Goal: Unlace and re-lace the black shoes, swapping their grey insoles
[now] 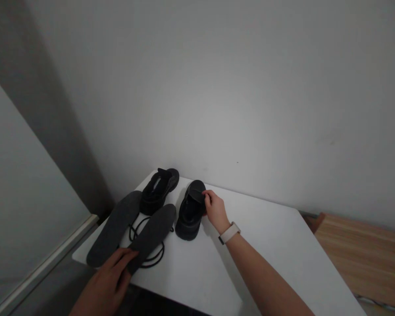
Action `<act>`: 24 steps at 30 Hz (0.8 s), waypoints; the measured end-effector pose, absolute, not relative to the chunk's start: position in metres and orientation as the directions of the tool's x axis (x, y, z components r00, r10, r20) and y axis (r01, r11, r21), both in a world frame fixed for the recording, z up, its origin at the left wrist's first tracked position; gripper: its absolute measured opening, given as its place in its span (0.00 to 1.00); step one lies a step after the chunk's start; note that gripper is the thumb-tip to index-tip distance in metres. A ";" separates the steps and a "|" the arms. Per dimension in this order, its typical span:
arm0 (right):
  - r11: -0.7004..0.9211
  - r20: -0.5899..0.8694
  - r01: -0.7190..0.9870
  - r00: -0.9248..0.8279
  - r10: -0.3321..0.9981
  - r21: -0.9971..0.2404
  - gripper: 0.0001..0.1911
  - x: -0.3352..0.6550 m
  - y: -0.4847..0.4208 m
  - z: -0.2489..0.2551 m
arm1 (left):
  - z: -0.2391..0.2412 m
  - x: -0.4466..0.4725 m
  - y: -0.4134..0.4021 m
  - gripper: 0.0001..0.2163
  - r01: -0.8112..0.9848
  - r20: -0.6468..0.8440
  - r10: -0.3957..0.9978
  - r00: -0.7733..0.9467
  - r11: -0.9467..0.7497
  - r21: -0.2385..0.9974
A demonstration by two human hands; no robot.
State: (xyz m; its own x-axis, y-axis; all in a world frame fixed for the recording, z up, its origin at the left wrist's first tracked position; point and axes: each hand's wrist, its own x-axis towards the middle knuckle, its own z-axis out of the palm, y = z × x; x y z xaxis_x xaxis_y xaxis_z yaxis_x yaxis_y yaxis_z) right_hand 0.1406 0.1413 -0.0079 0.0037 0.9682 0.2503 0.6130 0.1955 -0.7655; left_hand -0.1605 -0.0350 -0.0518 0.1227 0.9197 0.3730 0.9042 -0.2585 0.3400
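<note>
My left hand point(110, 274) is closed around the near end of a dark grey insole point(154, 230), whose far end points toward the shoes. Beneath that insole lie loops of black shoelace point(158, 260). My right hand point(215, 208) pinches the side of the right black shoe point(189, 221) near its tongue; the shoe stands with its opening toward me. A second black shoe point(151, 199) stands to its left, tongue raised. Another dark grey insole point(115, 228) lies flat at the table's left side. A pale watch band point(229, 232) is on my right wrist.
Everything stands on a white table point(260, 245) pushed near a plain wall point(237, 96). A white panel point(26, 188) with a ledge rises at the left. Beyond the table's right edge is a wood-grain surface point(365, 259).
</note>
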 end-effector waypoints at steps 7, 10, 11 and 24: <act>0.238 0.293 0.693 -0.040 0.955 -0.680 0.13 0.121 0.183 -0.009 | -0.059 -0.156 -0.042 0.14 0.954 0.355 0.927 0.123 -0.209 0.215; 0.254 0.314 0.736 -0.059 0.948 -0.627 0.13 0.115 0.188 -0.007 | -0.060 -0.152 -0.042 0.13 0.976 0.368 0.925 0.089 -0.154 0.153; 0.260 0.321 0.750 -0.068 0.945 -0.608 0.13 0.114 0.187 -0.006 | -0.060 -0.150 -0.041 0.12 0.979 0.392 0.916 0.088 -0.153 0.138; 0.419 0.328 0.887 -0.344 0.880 -0.194 0.16 0.135 0.039 -0.005 | -0.011 -0.012 -0.038 0.18 0.473 0.632 0.531 0.565 -0.835 0.280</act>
